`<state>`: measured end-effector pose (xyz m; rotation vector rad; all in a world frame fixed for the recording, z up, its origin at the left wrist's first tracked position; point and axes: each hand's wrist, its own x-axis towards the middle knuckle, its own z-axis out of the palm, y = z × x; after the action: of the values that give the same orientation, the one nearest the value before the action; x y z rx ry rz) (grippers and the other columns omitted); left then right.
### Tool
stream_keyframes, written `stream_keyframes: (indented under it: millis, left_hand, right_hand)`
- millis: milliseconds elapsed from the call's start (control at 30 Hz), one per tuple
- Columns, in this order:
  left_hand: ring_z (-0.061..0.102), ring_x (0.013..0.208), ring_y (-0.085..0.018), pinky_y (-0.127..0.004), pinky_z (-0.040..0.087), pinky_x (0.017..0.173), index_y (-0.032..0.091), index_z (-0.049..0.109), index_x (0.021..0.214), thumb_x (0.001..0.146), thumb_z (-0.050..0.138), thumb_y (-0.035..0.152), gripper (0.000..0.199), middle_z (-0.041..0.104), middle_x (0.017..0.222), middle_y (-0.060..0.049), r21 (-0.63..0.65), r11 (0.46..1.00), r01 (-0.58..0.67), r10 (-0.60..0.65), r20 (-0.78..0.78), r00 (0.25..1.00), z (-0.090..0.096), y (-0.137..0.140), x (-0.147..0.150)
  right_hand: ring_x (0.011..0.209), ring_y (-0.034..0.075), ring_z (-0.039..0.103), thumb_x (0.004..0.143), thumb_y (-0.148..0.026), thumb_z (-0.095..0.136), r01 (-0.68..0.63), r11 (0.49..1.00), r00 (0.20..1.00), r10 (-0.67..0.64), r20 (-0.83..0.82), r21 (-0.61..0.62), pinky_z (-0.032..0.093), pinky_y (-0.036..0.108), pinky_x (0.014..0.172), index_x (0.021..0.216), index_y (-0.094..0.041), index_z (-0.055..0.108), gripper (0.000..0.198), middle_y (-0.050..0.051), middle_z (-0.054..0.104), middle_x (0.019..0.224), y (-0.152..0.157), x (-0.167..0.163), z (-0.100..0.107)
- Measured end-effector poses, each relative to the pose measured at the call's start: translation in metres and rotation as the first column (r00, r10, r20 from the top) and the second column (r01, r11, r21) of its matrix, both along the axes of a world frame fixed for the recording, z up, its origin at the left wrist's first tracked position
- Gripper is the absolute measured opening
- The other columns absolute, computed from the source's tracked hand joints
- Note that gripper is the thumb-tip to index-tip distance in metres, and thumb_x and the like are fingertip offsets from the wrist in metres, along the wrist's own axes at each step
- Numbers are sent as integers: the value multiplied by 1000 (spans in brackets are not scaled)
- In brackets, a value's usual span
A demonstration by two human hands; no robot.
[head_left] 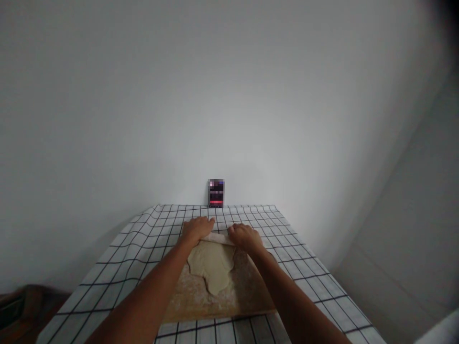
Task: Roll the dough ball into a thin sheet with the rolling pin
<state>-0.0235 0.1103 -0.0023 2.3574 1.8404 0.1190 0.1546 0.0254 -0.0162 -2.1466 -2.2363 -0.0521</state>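
Both hands are on a pale rolling pin (219, 238) lying crosswise at the far end of a sheet of dough (211, 265). My left hand (198, 228) is closed over the pin's left end, and my right hand (245, 236) is closed over its right end. The dough is flat and cream-coloured, with an uneven outline and a lobe that reaches toward me. It lies on a floured wooden board (247, 298). My palms and forearms hide the pin's ends and parts of the board's sides.
A white tablecloth with a dark grid (125, 253) covers the table under the board. At the table's far edge a phone-like device (216, 193) with a blurred screen leans against the white wall (229, 105). A dark brown object (28, 306) stands low at the left.
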Motion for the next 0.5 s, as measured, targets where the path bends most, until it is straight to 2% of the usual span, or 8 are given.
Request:
stream_keyframes:
  millis: [167,300,400,500]
  left_hand:
    - [67,123,-32,-46,52,100,26,75,119,104,21,58,65,73,133,-11,30,998,50,-49,-12,999,-2,-12,-6]
    - [67,121,-34,-46,52,97,21,74,120,104,29,49,55,73,130,-16,131,991,26,-20,-43,999,-5,-32,-12]
    - [67,119,-34,-45,52,97,20,75,118,104,31,39,50,74,126,-16,192,981,9,2,-58,998,-7,-46,-15]
    - [69,115,-32,-43,52,96,21,77,113,103,33,37,48,77,121,-13,206,978,20,-9,-55,998,-8,-52,-17]
  right_hand:
    - [114,28,69,106,-24,36,-41,998,999,39,36,50,55,43,89,119,-23,65,33,15,72,122,-25,-7,1]
    - [110,30,69,105,-21,36,-58,994,997,53,60,88,54,44,88,119,-22,64,31,15,72,120,-45,-15,4]
    - [107,30,70,106,-21,33,-42,993,997,35,66,108,54,45,87,119,-20,64,34,17,72,117,-52,-21,8]
    - [107,30,69,106,-21,35,-27,994,998,20,63,102,55,43,85,117,-20,66,33,17,72,116,-52,-24,10]
